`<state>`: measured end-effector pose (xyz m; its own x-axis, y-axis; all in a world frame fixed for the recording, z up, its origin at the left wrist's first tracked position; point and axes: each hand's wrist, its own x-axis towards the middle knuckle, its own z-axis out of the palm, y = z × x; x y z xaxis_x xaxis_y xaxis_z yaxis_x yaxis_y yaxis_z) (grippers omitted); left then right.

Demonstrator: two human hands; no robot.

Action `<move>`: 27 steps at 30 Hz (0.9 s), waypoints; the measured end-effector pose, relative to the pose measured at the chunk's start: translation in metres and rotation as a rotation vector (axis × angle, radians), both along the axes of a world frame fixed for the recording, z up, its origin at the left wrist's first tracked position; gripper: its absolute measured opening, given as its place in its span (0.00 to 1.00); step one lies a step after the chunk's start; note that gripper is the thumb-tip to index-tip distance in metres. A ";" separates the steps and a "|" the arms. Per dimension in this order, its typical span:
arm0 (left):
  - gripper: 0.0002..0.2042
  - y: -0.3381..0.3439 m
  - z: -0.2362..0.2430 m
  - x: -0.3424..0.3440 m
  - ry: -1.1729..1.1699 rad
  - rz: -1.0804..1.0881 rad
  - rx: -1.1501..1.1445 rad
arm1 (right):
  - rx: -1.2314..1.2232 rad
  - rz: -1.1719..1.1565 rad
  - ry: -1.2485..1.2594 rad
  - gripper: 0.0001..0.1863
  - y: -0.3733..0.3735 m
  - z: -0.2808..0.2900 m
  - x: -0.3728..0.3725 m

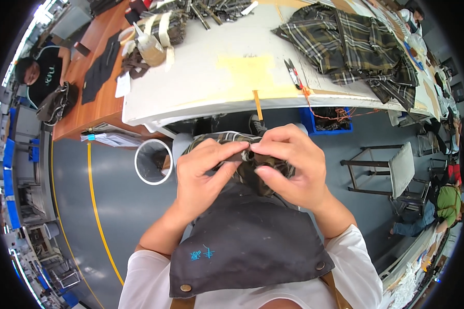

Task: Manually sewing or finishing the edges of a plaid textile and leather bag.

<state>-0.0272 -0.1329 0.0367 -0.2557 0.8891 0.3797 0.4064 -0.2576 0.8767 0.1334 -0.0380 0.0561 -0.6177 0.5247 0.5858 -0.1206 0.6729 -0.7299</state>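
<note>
A dark brown plaid cloth (232, 136) lies across my lap, bunched up between my hands. My left hand (203, 172) pinches an edge of it with fingers and thumb closed. On the other side, my right hand (296, 167) grips the same cloth, its fingers bent over the edge and its thumb lower down. Both index fingertips nearly meet over a small dark opening in the cloth, with a pale bit beside it. The fingers hide much of what lies between them. A dark apron (252, 242) covers my front below the hands.
A white table (201, 90) stands ahead, bearing a plaid garment (345, 44), red-handled snips (294, 74) and a squeeze bottle (150, 50). A white bin (153, 161) stands left, a blue crate (309, 122) under the table, a stool (401, 170) right. A person (49, 72) sits far left.
</note>
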 end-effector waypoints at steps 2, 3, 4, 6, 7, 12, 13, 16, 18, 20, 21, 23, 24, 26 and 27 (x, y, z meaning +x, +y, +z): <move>0.14 -0.005 0.005 0.004 0.003 0.020 0.020 | 0.108 -0.056 -0.003 0.16 0.000 0.002 -0.008; 0.13 -0.007 0.007 0.006 -0.015 0.036 0.034 | 0.096 -0.048 0.047 0.15 0.000 0.001 -0.011; 0.13 -0.009 0.007 0.007 -0.006 0.038 0.045 | 0.083 -0.040 0.096 0.14 0.000 0.001 -0.013; 0.13 -0.010 0.002 0.006 -0.126 0.033 0.070 | 0.084 -0.019 0.118 0.13 -0.002 0.006 -0.014; 0.12 -0.011 0.001 0.005 -0.150 -0.017 0.056 | 0.022 -0.030 0.086 0.13 -0.004 0.008 -0.014; 0.16 -0.010 0.019 0.003 -0.121 0.056 -0.090 | 0.034 0.059 0.035 0.09 0.004 0.024 -0.007; 0.17 -0.007 0.021 -0.006 0.055 -0.002 -0.177 | 0.032 0.063 0.050 0.08 0.007 0.031 -0.004; 0.15 -0.008 0.001 -0.041 0.341 -0.128 -0.310 | 0.010 0.037 0.043 0.09 0.027 0.052 0.008; 0.12 -0.001 -0.014 -0.059 0.378 -0.246 -0.206 | 0.107 0.009 0.050 0.06 0.057 0.064 0.015; 0.09 0.021 0.023 -0.073 0.371 -0.259 -0.423 | 0.125 -0.240 -0.077 0.04 0.098 0.074 0.015; 0.08 0.035 0.036 -0.079 0.477 -0.150 -0.289 | 0.120 -0.332 -0.094 0.07 0.120 0.084 0.007; 0.10 0.080 0.065 -0.097 0.634 0.114 -0.100 | 0.135 -0.426 -0.076 0.12 0.185 0.106 0.000; 0.10 0.111 0.081 -0.104 0.696 0.209 0.103 | 0.157 -0.422 -0.038 0.13 0.224 0.116 0.003; 0.09 0.159 0.116 -0.124 0.800 0.383 0.511 | 0.019 -0.277 0.161 0.08 0.259 0.150 -0.014; 0.10 0.174 0.130 -0.135 0.872 0.480 0.619 | 0.002 -0.297 0.222 0.08 0.259 0.161 -0.023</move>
<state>-0.1621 0.0410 0.1669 0.0462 0.3739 0.9263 0.9795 -0.1991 0.0316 0.1104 0.2209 0.2169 -0.2969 0.6607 0.6894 -0.0753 0.7035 -0.7067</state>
